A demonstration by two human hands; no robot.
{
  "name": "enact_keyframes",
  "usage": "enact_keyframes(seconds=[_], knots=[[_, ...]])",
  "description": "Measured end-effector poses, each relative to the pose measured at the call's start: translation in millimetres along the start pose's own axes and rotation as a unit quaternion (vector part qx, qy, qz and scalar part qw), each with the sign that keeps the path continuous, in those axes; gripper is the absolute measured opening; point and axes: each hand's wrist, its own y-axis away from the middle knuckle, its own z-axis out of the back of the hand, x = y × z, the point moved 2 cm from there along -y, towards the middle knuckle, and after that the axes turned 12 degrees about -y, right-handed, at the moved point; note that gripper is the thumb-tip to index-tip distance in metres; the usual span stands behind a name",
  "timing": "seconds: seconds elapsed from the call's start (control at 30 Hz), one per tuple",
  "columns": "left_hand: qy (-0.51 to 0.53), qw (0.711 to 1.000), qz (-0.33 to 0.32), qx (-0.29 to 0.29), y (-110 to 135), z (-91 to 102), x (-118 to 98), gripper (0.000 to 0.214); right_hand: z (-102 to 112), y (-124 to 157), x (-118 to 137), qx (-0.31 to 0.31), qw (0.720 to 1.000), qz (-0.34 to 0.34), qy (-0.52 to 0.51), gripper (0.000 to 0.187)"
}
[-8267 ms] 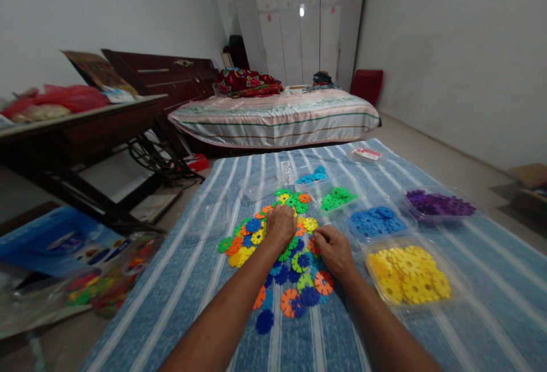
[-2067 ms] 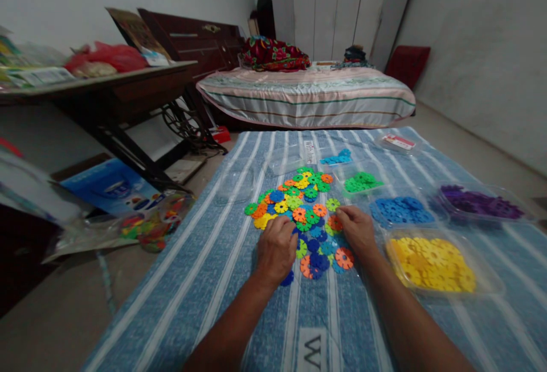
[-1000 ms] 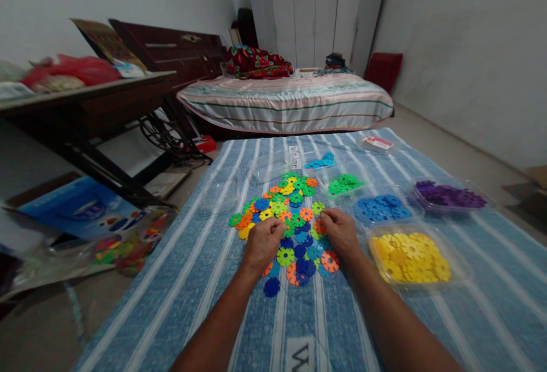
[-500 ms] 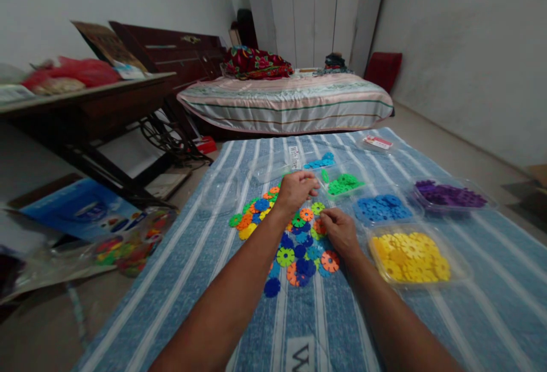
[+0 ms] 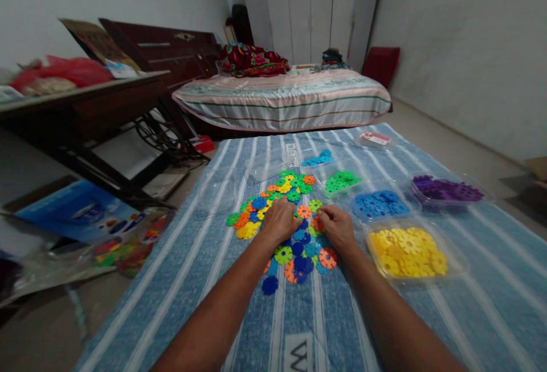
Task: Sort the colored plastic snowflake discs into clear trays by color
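Note:
A mixed pile of notched plastic discs in orange, green, yellow and blue lies on the striped cloth. My left hand (image 5: 280, 221) is over the middle of this pile, fingers curled down among the discs; what they touch is hidden. To its right, my right hand (image 5: 337, 227) rests at the pile's edge with thumb and fingertips pinched together, beside an orange disc (image 5: 317, 224). Whatever is in that pinch is too small to make out. A lime green disc (image 5: 315, 205) lies just beyond the right fingertips, and an orange disc (image 5: 303, 212) sits between the hands.
Clear tubs hold sorted discs: yellow (image 5: 408, 252), blue (image 5: 380, 205), purple (image 5: 447, 189), green (image 5: 342, 182) and light blue (image 5: 317, 158). Clear empty-looking containers (image 5: 217, 195) stand left of the pile. A bed (image 5: 282, 98) is beyond the table.
My left hand has come back from beside the green tub, down and left onto the pile. A green disc that was above the tub's left side no longer shows there. My right hand stays nearly still.

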Motion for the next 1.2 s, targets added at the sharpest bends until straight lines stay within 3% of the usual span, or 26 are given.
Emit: enact_keyframes(seconds=[0.2, 0.33, 0.53, 0.63, 0.73, 0.83, 0.87, 0.93, 1.1, 1.2], knots=[[0.041, 0.999, 0.026, -0.016, -4, -2.3, 6, 0.016, 0, 0, 0, 0.002, 1.0, -0.002, -0.005, 0.03], [0.114, 0.993, 0.044, 0.004, -5, -1.7, 16, 0.006, 0, 0, -1, 0.003, 1.0, -0.005, 0.005, 0.032], [0.219, 0.973, 0.053, 0.039, -19, -2.6, 42, 0.022, -1, -1, -1, 0.004, 1.0, -0.004, 0.017, 0.031], [0.267, 0.961, 0.063, 0.032, -31, 6.6, 39, 0.024, -1, -1, 0, 0.001, 1.0, 0.0, 0.013, 0.03], [0.385, 0.919, 0.072, 0.033, -43, 28.1, 17, 0.02, -1, -1, 0, -0.001, 1.0, -0.001, 0.008, 0.031], [0.542, 0.837, 0.071, -0.001, -55, 54.3, -7, 0.009, -1, -1, -1, -0.001, 1.0, -0.004, 0.002, 0.031], [0.56, 0.825, 0.072, -0.02, -57, 60.7, -12, 0.009, -1, -1, -2, 0.0, 1.0, -0.006, 0.001, 0.031], [0.539, 0.839, 0.058, -0.044, -58, 66.4, -13, 0.008, -1, -1, -3, 0.001, 1.0, -0.01, 0.001, 0.031], [0.245, 0.969, -0.007, -0.042, -35, 43.3, 15, 0.007, -1, -1, -4, 0.001, 1.0, -0.004, 0.003, 0.03], [0.103, 0.995, -0.001, 0.002, -11, 23.0, 35, 0.01, -1, 0, -2, 0.002, 1.0, 0.001, 0.001, 0.03]])
